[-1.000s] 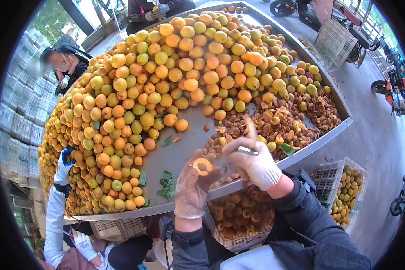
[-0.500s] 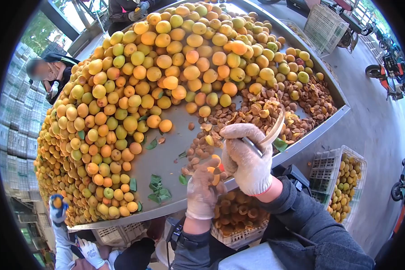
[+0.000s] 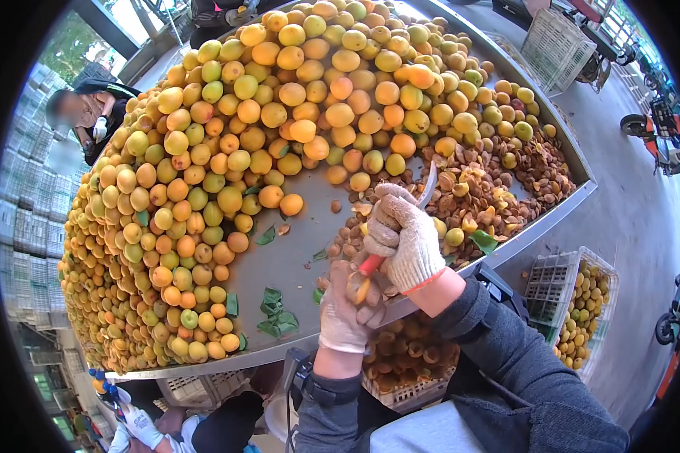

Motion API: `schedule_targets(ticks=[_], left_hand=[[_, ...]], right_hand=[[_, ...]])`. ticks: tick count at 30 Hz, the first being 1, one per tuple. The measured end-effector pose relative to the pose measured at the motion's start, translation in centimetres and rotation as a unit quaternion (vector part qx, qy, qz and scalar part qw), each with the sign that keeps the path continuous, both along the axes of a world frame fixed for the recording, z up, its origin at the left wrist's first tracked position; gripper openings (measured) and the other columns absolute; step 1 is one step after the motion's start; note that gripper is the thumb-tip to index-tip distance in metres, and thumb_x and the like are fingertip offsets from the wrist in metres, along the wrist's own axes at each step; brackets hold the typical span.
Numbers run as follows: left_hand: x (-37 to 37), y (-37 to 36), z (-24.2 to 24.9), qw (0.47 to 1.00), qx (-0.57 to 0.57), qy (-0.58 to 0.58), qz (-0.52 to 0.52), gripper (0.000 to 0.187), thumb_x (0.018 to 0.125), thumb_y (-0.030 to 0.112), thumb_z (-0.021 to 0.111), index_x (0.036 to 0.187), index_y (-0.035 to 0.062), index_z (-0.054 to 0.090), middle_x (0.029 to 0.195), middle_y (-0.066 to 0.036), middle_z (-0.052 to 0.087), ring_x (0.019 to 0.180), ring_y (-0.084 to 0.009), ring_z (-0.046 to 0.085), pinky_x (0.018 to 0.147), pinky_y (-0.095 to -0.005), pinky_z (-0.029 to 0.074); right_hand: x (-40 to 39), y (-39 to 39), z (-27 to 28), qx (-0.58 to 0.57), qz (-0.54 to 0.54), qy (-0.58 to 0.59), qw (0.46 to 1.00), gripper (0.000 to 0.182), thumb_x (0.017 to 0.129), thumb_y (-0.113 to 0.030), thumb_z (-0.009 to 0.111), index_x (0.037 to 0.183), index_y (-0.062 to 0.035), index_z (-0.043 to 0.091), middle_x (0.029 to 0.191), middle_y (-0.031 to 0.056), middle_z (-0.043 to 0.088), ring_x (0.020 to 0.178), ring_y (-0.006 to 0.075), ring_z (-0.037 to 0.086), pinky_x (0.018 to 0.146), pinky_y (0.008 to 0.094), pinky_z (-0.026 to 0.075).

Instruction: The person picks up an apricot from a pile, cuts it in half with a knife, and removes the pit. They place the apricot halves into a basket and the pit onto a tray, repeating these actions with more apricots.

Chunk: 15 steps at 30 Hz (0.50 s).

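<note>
My left hand (image 3: 347, 311), in a thin pale glove, is closed around an apricot half (image 3: 362, 288) at the near edge of the metal table (image 3: 295, 260). My right hand (image 3: 403, 240), in a white knit glove, grips a knife with a red handle (image 3: 372, 263); its blade (image 3: 428, 183) points up and away over a heap of brown pits (image 3: 468, 196). The two hands touch each other. A big mound of yellow and orange apricots (image 3: 264, 128) fills most of the table.
A white crate of cut apricot halves (image 3: 404, 366) sits under the table edge below my hands. Another crate of whole apricots (image 3: 582, 309) stands at right. Green leaves (image 3: 276, 311) lie on the table. Other people work at left (image 3: 91, 121), bottom left (image 3: 140, 423) and top.
My left hand turned from showing the open apricot half to closing over it. My right hand with the knife swung across the pit heap and came against the left hand.
</note>
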<state>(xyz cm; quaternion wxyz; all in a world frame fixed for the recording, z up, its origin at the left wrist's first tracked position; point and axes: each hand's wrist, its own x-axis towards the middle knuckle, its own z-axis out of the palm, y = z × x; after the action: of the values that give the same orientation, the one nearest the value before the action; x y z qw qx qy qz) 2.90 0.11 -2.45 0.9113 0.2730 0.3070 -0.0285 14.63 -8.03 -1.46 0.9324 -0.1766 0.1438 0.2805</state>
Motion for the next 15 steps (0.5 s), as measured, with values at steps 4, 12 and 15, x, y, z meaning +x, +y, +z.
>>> schedule_targets(ticks=[4, 12, 15], left_hand=[[0.2, 1.7, -1.5, 0.996, -0.004, -0.061, 0.058, 0.041, 0.099, 0.037, 0.047, 0.126, 0.0072, 0.048, 0.072, -0.004, 0.053, 0.046, -0.0078, 0.041, 0.04, -0.0216, 0.031], [1.4, 3.0, -0.1, 0.843, 0.525, 0.025, 0.115, 0.027, 0.082, -0.007, 0.06, 0.108, 0.0003, 0.056, 0.096, -0.008, 0.059, 0.075, -0.014, 0.062, 0.064, -0.0211, 0.05], [2.1, 0.9, 1.1, 0.765, 0.642, -0.001, 0.047, 0.02, 0.077, -0.001, 0.068, 0.096, 0.0024, 0.063, 0.094, -0.006, 0.06, 0.078, -0.016, 0.062, 0.068, -0.0253, 0.051]], right_hand=[[0.1, -0.2, 0.5, 0.049, 0.059, 0.038, 0.996, 0.014, 0.09, -0.005, 0.051, 0.101, -0.0091, 0.059, 0.059, -0.0044, 0.035, 0.043, 0.0079, 0.028, 0.038, 0.0228, 0.023], [2.8, -4.4, 2.6, -0.062, -0.108, -0.087, 0.988, 0.015, 0.091, -0.006, 0.051, 0.105, -0.0082, 0.059, 0.061, -0.0018, 0.036, 0.047, 0.0097, 0.032, 0.043, 0.0247, 0.027], [3.1, -5.5, 3.1, -0.073, -0.116, -0.087, 0.987, 0.016, 0.091, -0.007, 0.051, 0.106, -0.0065, 0.058, 0.06, -0.0011, 0.035, 0.047, 0.0107, 0.033, 0.042, 0.0255, 0.027]])
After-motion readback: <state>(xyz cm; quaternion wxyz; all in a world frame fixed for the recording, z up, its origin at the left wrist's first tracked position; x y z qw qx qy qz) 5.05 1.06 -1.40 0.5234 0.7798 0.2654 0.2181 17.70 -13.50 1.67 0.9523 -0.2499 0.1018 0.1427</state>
